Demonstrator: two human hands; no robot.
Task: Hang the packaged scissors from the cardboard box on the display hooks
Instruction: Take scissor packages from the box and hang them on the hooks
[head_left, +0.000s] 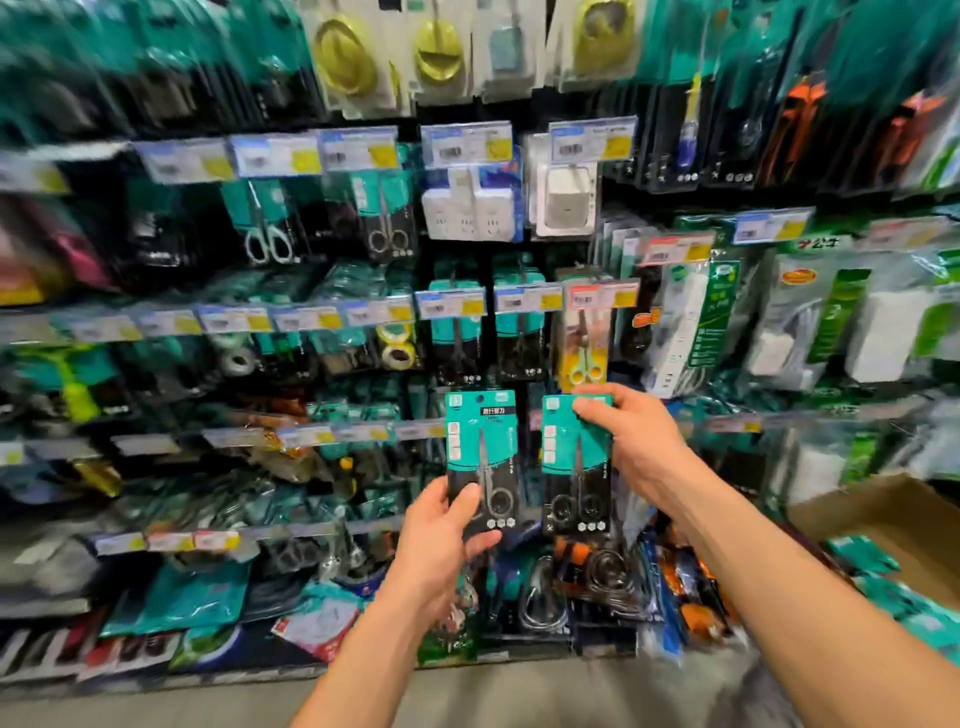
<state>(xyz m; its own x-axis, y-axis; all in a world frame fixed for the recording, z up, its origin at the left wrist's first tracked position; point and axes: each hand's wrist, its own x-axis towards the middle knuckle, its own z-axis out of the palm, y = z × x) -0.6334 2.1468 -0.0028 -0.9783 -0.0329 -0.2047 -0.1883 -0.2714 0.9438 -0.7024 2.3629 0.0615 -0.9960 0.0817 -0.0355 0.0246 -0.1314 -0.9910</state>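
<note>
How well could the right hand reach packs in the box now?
Probably not yet: the right hand pinches a pack by its top. The box lies open beside that arm, nothing between.

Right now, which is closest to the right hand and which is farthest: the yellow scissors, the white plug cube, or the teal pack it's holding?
1. Teal scissors pack: in the grip of the right hand, touching it.
2. Yellow scissors: hanging just above the hand.
3. White plug cube: much higher up the display, upper middle.

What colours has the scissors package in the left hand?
The scissors package is teal above, black below; the head view shows it.
</note>
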